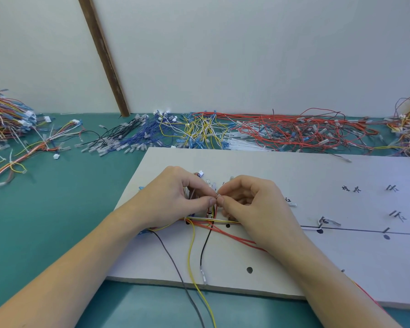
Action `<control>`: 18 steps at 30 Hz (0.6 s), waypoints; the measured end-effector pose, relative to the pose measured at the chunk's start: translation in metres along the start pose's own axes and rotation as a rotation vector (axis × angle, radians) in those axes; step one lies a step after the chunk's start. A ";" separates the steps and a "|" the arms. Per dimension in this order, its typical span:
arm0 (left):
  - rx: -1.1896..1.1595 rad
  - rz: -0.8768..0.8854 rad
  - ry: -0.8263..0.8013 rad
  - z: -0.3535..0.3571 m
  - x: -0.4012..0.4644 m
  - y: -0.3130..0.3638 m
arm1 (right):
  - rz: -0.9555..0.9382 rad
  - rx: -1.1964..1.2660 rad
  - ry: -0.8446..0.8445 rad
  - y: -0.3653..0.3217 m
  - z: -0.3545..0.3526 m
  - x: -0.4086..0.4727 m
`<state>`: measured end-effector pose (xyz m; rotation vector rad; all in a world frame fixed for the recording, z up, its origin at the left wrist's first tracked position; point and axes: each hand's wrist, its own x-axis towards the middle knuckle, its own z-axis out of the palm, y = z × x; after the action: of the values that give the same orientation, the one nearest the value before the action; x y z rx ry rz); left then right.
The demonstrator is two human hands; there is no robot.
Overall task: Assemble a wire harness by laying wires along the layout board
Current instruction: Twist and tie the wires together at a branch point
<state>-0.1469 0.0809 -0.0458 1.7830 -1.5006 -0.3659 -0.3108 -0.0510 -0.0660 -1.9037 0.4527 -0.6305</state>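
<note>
**Both hands pinch at a wire junction on the layout board**

While loose coloured wire bundles (12, 119) lie heaped at the far left of the teal tabletop (57, 209), the left hand (173, 197) pinches thumb to forefinger at a small junction on the flat pale-grey layout board (294, 171). Just beside it, fingertips nearly touching, the right hand (251, 204) pinches the same spot; what sits between them is too small to tell. Beneath run thin, glossy, flexible wires (208, 221): red, white, yellow, black. A yellow wire (190, 254) and a black wire (202, 249) trail off the near edge. Further right, short metal pegs (386, 230) stand along a drawn black line. My judgement: those dangling tails could snag a forearm and drag the laid wires off route, and the slick insulation could slip from so fine a pinch.
</note>
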 end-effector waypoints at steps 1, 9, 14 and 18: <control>-0.003 0.003 -0.003 0.000 0.000 0.000 | -0.001 -0.002 -0.002 0.000 0.000 0.000; 0.011 0.008 0.024 -0.001 0.001 0.000 | -0.002 -0.019 -0.019 0.000 -0.001 0.000; -0.023 -0.018 0.031 -0.001 0.001 0.001 | 0.019 -0.021 -0.021 -0.002 -0.001 0.000; -0.005 -0.028 0.042 -0.001 0.002 -0.001 | 0.022 -0.031 -0.036 -0.002 -0.001 -0.001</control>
<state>-0.1451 0.0789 -0.0454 1.7980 -1.4455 -0.3436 -0.3116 -0.0505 -0.0640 -1.9344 0.4618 -0.5771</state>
